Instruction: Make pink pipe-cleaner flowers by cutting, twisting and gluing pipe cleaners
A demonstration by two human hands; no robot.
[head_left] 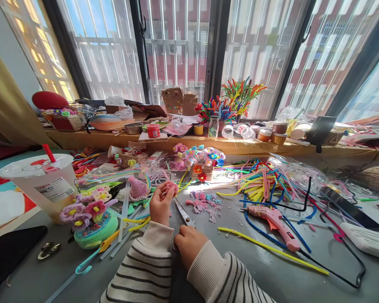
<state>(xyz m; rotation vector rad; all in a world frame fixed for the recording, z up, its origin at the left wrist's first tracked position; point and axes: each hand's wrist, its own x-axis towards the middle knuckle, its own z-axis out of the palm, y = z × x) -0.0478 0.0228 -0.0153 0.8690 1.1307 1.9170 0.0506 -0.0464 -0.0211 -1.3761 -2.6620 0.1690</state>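
Note:
My left hand (160, 205) is raised above the grey table (271, 269) and pinches a small pink pipe-cleaner flower (172, 187) between its fingertips. My right hand (189, 246) rests on the table near my body, closed on the handles of a pair of scissors (183, 212) whose blades point away towards the pink flower. Pink fluffy clippings (204, 204) lie just beyond the scissors. Both arms wear striped sleeves.
A pink glue gun (276, 221) with a black cable lies to the right, beside a heap of coloured pipe cleaners (259, 181) and a long yellow one (271, 249). A drink cup (46, 183) and a green flower pot craft (93, 221) stand left. A phone (11, 254) lies front left.

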